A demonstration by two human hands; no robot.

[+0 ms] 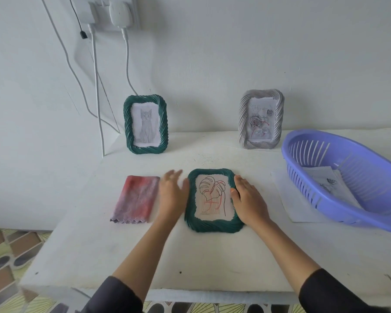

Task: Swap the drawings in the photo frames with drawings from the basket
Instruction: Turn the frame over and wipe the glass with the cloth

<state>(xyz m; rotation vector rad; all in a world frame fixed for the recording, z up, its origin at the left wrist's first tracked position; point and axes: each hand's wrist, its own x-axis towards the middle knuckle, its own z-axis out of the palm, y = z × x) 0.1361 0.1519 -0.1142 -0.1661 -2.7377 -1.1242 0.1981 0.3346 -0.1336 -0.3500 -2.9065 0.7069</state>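
A green frame (212, 224) lies flat on the white table (212, 263) in front of me, with a leaf drawing (211, 197) in it. My left hand (173, 195) is at the frame's left edge, fingers spread and blurred. On the frame's right edge rests my right hand (248, 199), thumb over the drawing's border. A second green frame (145, 124) with a cat drawing stands at the back left. A grey frame (261, 119) with a rose drawing stands at the back right. The purple basket (325, 141) at the right holds paper drawings (327, 179).
A folded pink and purple cloth (136, 198) lies left of my left hand. A loose sheet of paper (291, 199) sticks out from under the basket. White cables (97, 86) hang down the wall at the back left. The table's left edge drops to a patterned floor (7, 251).
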